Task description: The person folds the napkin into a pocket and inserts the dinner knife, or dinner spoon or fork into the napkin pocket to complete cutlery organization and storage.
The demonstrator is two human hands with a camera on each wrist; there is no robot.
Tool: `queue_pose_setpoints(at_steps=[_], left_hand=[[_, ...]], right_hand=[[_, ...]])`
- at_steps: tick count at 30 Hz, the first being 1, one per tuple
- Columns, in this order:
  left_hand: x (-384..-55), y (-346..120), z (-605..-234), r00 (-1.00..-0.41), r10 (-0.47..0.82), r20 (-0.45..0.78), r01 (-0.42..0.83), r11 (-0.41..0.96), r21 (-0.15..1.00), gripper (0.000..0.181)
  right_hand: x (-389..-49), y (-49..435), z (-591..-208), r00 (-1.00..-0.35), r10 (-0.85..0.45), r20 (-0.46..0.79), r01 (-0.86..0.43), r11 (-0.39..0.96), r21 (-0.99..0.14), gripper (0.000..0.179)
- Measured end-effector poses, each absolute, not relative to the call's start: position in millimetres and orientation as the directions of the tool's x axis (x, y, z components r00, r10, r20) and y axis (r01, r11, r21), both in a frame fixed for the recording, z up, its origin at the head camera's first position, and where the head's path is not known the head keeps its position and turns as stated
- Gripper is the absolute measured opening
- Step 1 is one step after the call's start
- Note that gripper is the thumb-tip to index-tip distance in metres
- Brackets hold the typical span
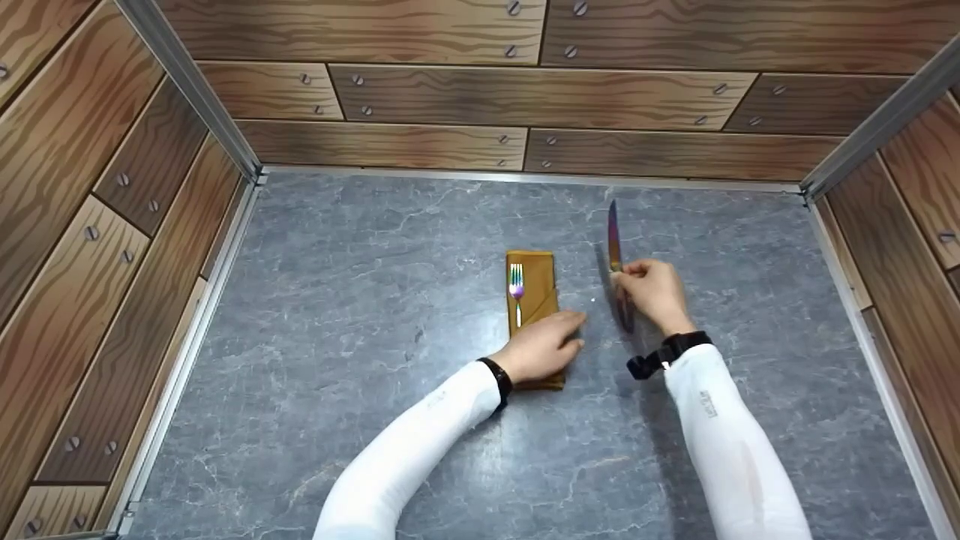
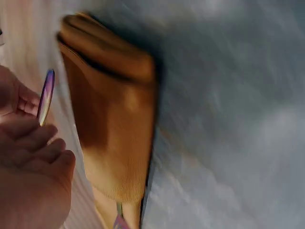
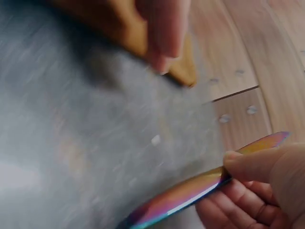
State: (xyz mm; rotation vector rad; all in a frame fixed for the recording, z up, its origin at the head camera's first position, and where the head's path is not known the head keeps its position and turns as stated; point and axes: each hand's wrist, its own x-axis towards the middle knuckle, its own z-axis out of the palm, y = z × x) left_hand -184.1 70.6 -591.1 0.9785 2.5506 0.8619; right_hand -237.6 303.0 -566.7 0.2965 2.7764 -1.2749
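A folded mustard-brown napkin (image 1: 536,270) lies on the tabletop, and an iridescent fork (image 1: 517,289) rests on it with its tines toward the back. Over the napkin's lower half reaches my left hand (image 1: 540,346), its fingers loosely extended and nothing in them; it covers the fork's lower end. To the right of the napkin, my right hand (image 1: 656,292) pinches a rainbow-coloured table knife (image 1: 613,232) near its middle, with thumb and fingers. The blade points to the back wall. In the right wrist view the knife (image 3: 178,195) slants between thumb and fingers.
Grey marble-patterned tabletop (image 1: 360,300) spreads around the napkin. Wood-plank-patterned panels stand at the back (image 1: 450,94), left (image 1: 105,247) and right (image 1: 900,225), with metal strips along their edges.
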Motion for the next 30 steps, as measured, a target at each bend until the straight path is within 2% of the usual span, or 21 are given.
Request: queue_pose_setpoints(at_steps=[3,6,9,13,16,22,30], left_hand=[[-182.9,71.0,-587.0,-0.831,0.555,-0.035,0.315,0.523,0.792,0.049],[-181.4,71.1,-582.8,-0.889,0.45,-0.084,0.096,0.364,0.927,0.05],[-179.7,70.0,-580.7,-0.893,0.42,-0.163,-0.124,0.118,0.985,0.052],[-176.5,66.3,-579.2,-0.862,0.441,-0.252,-0.348,-0.152,0.925,0.051],[-174.6,62.8,-578.7,-0.86,0.436,-0.265,-0.387,-0.219,0.896,0.043],[-171.5,57.3,-576.7,-0.868,0.424,-0.26,-0.376,-0.218,0.901,0.024],[-167.3,56.4,-577.0,-0.883,0.407,-0.234,-0.347,-0.229,0.91,0.024]], right_hand=[[-239.3,295.9,-557.3,-0.977,0.129,-0.169,0.211,0.501,-0.839,0.037],[-237.5,285.7,-546.8,-0.971,0.113,-0.212,0.239,0.365,-0.9,0.045],[-234.9,274.4,-540.6,-0.968,0.085,-0.237,0.25,0.213,-0.945,0.048],[-231.1,259.6,-537.3,-0.968,0.037,-0.248,0.25,0.079,-0.965,0.046],[-227.7,250.8,-536.3,-0.966,0.011,-0.257,0.258,0.054,-0.965,0.042],[-221.6,240.9,-536.6,-0.959,-0.044,-0.281,0.28,0.013,-0.96,0.039],[-222.1,239.6,-536.4,-0.956,-0.084,-0.28,0.286,-0.065,-0.956,0.037]])
